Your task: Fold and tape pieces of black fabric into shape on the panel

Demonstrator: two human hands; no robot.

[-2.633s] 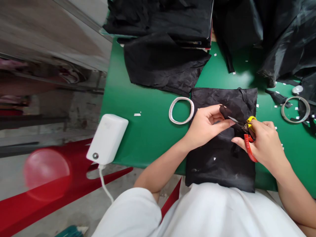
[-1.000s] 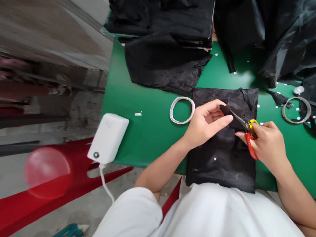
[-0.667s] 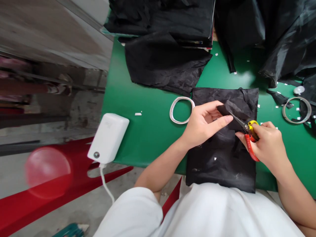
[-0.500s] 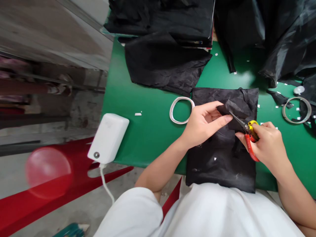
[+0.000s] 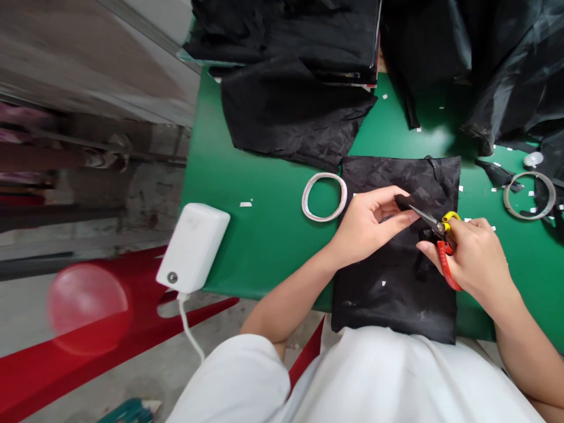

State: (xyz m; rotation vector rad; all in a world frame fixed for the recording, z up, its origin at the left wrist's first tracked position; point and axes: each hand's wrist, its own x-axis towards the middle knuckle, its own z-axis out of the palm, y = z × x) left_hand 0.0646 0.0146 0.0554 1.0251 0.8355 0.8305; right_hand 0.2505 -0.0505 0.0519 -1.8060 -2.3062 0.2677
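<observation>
My right hand (image 5: 478, 252) is closed on scissors (image 5: 446, 249) with one yellow and one red handle. Their blades point left, up against a bit of black fabric (image 5: 403, 201). That fabric is pinched between the fingers and thumb of my left hand (image 5: 370, 220). Beneath both hands a flat rectangular black cloth piece (image 5: 392, 305) lies on the green table, its lower end reaching the table's near edge by my body. A small white scrap (image 5: 383, 283) sits on it. Just left of my left hand lies a tape roll (image 5: 324, 197).
A white power bank (image 5: 194, 247) with a cable is at the green table's (image 5: 264, 247) left edge. Black fabric (image 5: 295, 111) and a stack of it lie at the back. Another tape roll (image 5: 529, 195) and white scraps are on the right. A red stool (image 5: 145, 305) stands left.
My left hand has shifted slightly right with the pinched fabric. The scissor blades look closer together, and the raised fabric near their tips sits lower.
</observation>
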